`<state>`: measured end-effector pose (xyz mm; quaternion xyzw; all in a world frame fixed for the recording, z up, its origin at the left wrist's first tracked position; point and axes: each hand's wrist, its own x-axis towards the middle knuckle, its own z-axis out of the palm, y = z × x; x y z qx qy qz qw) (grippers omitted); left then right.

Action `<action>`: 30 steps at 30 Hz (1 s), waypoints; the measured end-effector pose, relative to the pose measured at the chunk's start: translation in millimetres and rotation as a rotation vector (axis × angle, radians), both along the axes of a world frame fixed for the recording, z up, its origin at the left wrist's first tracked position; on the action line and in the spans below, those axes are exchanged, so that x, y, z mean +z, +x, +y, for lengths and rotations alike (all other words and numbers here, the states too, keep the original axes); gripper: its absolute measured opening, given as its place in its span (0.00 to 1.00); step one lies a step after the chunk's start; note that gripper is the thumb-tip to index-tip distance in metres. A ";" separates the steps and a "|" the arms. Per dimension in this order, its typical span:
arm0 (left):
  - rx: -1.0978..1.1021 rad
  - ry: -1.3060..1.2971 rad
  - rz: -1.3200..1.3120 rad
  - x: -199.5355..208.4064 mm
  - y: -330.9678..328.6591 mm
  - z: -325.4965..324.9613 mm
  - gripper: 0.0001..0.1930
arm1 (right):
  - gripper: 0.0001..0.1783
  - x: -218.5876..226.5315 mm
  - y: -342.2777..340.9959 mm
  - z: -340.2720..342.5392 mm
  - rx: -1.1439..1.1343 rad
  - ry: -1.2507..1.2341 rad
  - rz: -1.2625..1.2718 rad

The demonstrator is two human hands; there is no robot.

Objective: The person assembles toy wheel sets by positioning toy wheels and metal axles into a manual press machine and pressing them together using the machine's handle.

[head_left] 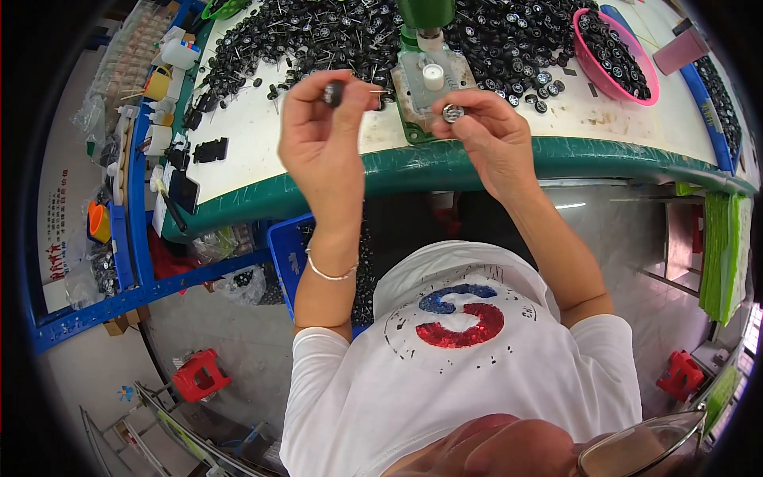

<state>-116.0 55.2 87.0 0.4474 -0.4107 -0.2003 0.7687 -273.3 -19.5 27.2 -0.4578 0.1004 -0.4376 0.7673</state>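
My left hand (pixel 322 143) is closed on a small black wheel (pixel 333 93), whose thin metal axle (pixel 378 91) points right toward the press. Between the fingertips of my right hand (pixel 499 139) is another small wheel (pixel 453 113), black with a silver spoked face. Both hands are raised over the table's near edge, either side of a green bench press (pixel 427 14). A white round post (pixel 433 77) stands on the press's base plate (pixel 407 79), below the ram. Neither wheel touches the post.
Loose black wheels (pixel 318 40), several with axles, cover the white tabletop (pixel 246 151) behind the press. At the right are a pink basket (pixel 645 94) of wheels and a blue tray (pixel 710 131). Bottles (pixel 179 54) line the left shelf. Green padding (pixel 604 159) edges the table; a blue crate (pixel 284 254) sits below.
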 end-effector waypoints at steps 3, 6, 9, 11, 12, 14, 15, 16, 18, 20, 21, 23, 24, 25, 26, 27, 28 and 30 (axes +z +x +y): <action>-0.042 0.009 -0.053 2.1 -0.7 3.9 0.10 | 0.15 -3.3 -4.2 1.1 -0.018 0.061 -0.033; -0.141 0.033 -0.016 -1.6 -7.2 3.3 0.11 | 0.16 -5.3 -6.5 2.1 0.050 0.131 -0.065; -0.161 0.068 0.057 -2.7 -10.6 2.1 0.13 | 0.16 -6.5 -11.0 0.2 0.080 0.156 -0.090; -0.193 0.105 0.070 -6.2 -11.2 1.7 0.13 | 0.16 -7.4 -13.4 -0.8 0.095 0.167 -0.101; -0.194 0.106 0.068 -6.9 -12.0 1.2 0.13 | 0.16 -8.2 -13.8 -0.9 0.093 0.177 -0.096; -0.215 0.124 0.127 -7.7 -14.3 0.4 0.14 | 0.16 -8.4 -13.9 -0.4 0.091 0.189 -0.092; -0.214 0.125 0.125 -8.7 -14.2 0.4 0.14 | 0.16 -7.5 -13.8 0.7 0.100 0.199 -0.091; -0.226 0.133 0.131 -10.2 -13.8 0.3 0.14 | 0.16 -6.6 -13.6 1.6 0.108 0.209 -0.090; -0.238 0.142 0.138 -11.7 -14.9 0.4 0.14 | 0.16 -6.2 -12.6 2.5 0.110 0.212 -0.090; -0.233 0.157 0.153 -11.8 -17.3 0.8 0.14 | 0.16 -5.9 -12.2 2.9 0.112 0.215 -0.090; -0.232 0.157 0.152 -12.8 -17.4 0.4 0.14 | 0.16 -5.9 -12.6 3.0 0.104 0.204 -0.063; -0.272 0.157 0.141 -15.1 -16.9 1.3 0.14 | 0.16 -4.8 -11.5 4.3 0.100 0.194 -0.038; -0.268 0.156 0.139 -13.8 -17.3 2.9 0.14 | 0.16 -3.8 -10.4 5.4 0.100 0.174 -0.005; -0.253 0.172 0.132 -11.6 -18.1 4.8 0.14 | 0.15 -2.9 -9.3 6.6 0.100 0.153 0.029; -0.241 0.188 0.128 -10.9 -18.6 4.7 0.14 | 0.15 -2.6 -8.8 6.6 0.099 0.154 0.029; -0.242 0.189 0.128 -11.5 -18.0 4.3 0.14 | 0.15 -2.2 -7.8 6.9 0.093 0.153 0.042; -0.243 0.188 0.124 -12.6 -17.0 4.0 0.14 | 0.15 -1.7 -6.7 7.3 0.087 0.153 0.055; -0.243 0.187 0.120 -14.8 -15.9 3.8 0.14 | 0.15 0.0 -4.3 9.4 0.082 0.146 0.057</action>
